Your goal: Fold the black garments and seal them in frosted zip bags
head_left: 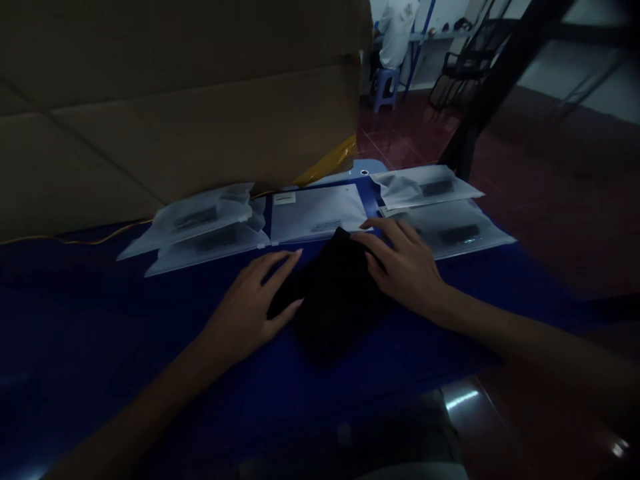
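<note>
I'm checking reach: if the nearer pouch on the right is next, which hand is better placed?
Probably the right hand: it is close beside that pouch, while the left hand sits farther off, across the black item.

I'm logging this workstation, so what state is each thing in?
Left hand: open, by the black cloth
Right hand: open, fingers at the cloth
Black cloth: on the table, folds too dark to read
Left bags: overlapping
Middle bag: lying flat
Right bags: overlapping
Stool: occupied by a person
</note>
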{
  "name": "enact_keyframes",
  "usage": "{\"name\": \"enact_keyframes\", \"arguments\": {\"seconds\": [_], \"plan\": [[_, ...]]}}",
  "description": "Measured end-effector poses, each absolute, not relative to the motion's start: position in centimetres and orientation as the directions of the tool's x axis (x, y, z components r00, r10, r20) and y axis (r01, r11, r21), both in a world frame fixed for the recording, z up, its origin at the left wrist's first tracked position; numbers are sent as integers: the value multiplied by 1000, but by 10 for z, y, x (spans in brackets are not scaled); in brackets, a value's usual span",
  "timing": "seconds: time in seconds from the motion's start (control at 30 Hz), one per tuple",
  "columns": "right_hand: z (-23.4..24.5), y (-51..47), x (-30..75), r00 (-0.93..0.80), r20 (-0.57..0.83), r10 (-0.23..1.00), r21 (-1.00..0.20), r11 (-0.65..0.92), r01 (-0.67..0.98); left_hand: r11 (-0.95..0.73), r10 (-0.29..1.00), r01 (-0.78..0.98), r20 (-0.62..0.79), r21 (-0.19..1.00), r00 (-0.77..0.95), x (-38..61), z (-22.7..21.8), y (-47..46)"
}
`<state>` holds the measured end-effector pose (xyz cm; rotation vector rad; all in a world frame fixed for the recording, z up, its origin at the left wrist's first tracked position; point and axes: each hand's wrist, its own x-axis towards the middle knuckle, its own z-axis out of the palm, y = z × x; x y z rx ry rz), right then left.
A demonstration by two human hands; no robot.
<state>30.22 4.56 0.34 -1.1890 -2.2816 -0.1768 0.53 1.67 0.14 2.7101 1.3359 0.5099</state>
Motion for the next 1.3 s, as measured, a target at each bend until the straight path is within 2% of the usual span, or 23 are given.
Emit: {"name": "enact_keyframes", "arguments": {"seconds": [0.1, 0.17, 0.23, 0.3, 0.4, 0.5, 0.63, 0.77, 0.9, 0.97, 1.13, 1.23, 1.3], "plan": [[8, 32, 296, -610, 597, 521, -168, 825, 539, -620, 775, 761, 299, 190, 556, 6, 2, 17], [8, 22, 291, -743, 494, 451, -238, 892, 384, -622, 770, 763, 314, 174, 556, 6, 2, 17], [5, 15, 286, -823, 396, 408, -249, 910, 331, -625, 768, 762, 311, 169, 560, 6, 1, 16], [2, 14, 283, -822, 376, 428, -302, 895, 327, -618, 776, 766, 292, 177, 559, 6, 1, 16], [2, 19, 284, -748, 392, 535, -522, 799, 298, -594, 799, 780, 251, 196, 546, 6, 0, 15], [10, 23, 285, -723, 323, 611, -712, 660, 240, -582, 811, 784, 228, 215, 539, 5, 0, 16], [18, 24, 287, -646, 275, 712, -824, 521, 223, -569, 820, 787, 236, 238, 521, 4, 3, 16], [17, 30, 293, -412, 360, 837, -741, 525, 420, -605, 790, 760, 299, 238, 536, 5, 6, 16], [14, 40, 303, -191, 480, 856, -620, 486, 617, -664, 742, 701, 341, 259, 577, 2, 7, 16], [14, 42, 307, -187, 534, 824, -536, 501, 679, -720, 692, 653, 312, 235, 651, 0, 9, 16], [16, 42, 312, -319, 639, 700, -308, 613, 728, -833, 553, 522, 231, 186, 800, -5, 19, 17], [21, 45, 313, -303, 683, 664, -289, 627, 724, -811, 585, 562, 262, 162, 768, -8, 23, 18], [23, 48, 315, -256, 679, 688, -299, 577, 760, -756, 647, 644, 285, 120, 707, -12, 23, 21]]}}
